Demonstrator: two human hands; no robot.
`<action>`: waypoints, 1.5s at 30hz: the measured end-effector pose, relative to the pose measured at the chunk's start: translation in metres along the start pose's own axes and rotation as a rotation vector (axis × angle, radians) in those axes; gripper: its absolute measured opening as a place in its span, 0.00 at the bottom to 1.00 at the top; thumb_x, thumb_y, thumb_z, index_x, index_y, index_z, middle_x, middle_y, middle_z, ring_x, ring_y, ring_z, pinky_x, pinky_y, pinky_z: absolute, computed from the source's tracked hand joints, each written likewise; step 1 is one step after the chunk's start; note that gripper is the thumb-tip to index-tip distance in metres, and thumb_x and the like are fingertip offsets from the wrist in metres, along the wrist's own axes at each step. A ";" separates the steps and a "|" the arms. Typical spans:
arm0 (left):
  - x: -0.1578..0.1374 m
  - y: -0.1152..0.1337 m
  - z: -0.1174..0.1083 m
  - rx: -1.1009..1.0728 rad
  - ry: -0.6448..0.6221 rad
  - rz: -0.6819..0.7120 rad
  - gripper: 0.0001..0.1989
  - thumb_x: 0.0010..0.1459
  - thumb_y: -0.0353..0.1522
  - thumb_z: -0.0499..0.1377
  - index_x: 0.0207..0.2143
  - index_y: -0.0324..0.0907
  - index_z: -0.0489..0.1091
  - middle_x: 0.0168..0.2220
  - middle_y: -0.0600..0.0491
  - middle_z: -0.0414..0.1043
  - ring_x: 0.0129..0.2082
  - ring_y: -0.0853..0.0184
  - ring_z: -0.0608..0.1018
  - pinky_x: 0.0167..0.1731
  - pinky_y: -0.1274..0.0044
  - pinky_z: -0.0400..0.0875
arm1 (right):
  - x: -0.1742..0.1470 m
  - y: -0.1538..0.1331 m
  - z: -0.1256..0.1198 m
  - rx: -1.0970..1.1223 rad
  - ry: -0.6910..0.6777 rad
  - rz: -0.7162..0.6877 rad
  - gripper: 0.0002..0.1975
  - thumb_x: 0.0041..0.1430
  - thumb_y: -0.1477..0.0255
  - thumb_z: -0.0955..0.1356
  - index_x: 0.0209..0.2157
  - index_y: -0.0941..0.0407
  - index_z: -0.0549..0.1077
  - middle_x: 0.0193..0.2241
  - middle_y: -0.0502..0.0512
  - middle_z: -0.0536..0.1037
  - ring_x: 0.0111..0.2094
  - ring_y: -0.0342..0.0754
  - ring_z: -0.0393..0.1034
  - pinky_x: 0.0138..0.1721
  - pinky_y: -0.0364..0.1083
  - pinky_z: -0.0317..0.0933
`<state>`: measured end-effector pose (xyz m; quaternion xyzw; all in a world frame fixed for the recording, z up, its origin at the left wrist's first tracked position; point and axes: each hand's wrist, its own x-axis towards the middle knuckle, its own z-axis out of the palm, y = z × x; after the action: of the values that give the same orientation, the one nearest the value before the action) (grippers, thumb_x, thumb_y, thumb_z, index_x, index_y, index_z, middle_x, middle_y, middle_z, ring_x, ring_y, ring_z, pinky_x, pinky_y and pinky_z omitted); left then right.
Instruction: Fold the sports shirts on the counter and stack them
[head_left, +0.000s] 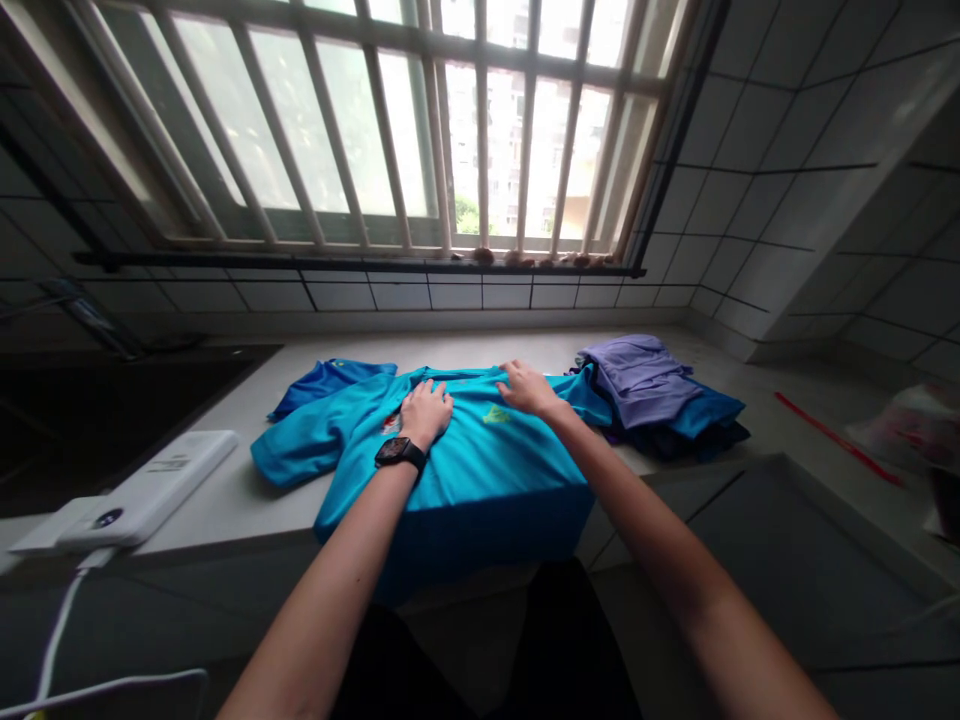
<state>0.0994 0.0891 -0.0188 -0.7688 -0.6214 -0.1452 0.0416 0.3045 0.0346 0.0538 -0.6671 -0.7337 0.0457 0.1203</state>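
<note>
A turquoise short-sleeved T-shirt (pixel 480 470) lies spread on the counter, its lower part hanging over the front edge. It bears a small yellow-green print on one side of the chest and a red-and-white patch on the other. My left hand (pixel 426 410), with a black watch on the wrist, rests flat on the shirt just below the collar, fingers stretched out. Near the other side of the collar, my right hand (pixel 525 388) touches the fabric, thumb and fingers slightly bent and apart.
Folded clothes (pixel 645 385), lavender on top of blue, are stacked at the right. A blue garment (pixel 330 385) lies behind the left sleeve. A white power bank (pixel 150 490) with a cable sits near the dark sink (pixel 112 410). A red strip (pixel 836 437) lies far right.
</note>
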 end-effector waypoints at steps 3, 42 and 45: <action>0.000 0.000 -0.001 0.008 -0.012 -0.077 0.26 0.70 0.36 0.47 0.65 0.40 0.70 0.69 0.40 0.65 0.69 0.51 0.67 0.64 0.61 0.65 | 0.006 -0.027 0.039 -0.040 -0.093 0.128 0.27 0.74 0.63 0.58 0.68 0.59 0.66 0.70 0.69 0.63 0.69 0.61 0.58 0.66 0.59 0.56; -0.001 -0.001 -0.015 -0.091 -0.023 0.096 0.21 0.67 0.34 0.50 0.54 0.40 0.78 0.61 0.42 0.74 0.59 0.53 0.75 0.56 0.66 0.68 | -0.038 0.065 -0.028 -0.153 0.277 0.466 0.19 0.71 0.69 0.61 0.53 0.60 0.78 0.50 0.72 0.80 0.55 0.62 0.75 0.56 0.54 0.65; 0.000 -0.001 -0.014 -0.097 -0.014 0.101 0.22 0.66 0.34 0.50 0.54 0.40 0.78 0.60 0.41 0.75 0.59 0.53 0.75 0.56 0.65 0.68 | -0.026 0.056 -0.045 0.009 0.357 0.445 0.16 0.70 0.67 0.64 0.52 0.57 0.78 0.47 0.68 0.83 0.51 0.61 0.78 0.52 0.51 0.68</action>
<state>0.0959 0.0860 -0.0055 -0.8012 -0.5744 -0.1676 0.0071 0.3717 0.0104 0.0815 -0.8088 -0.5362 -0.0442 0.2376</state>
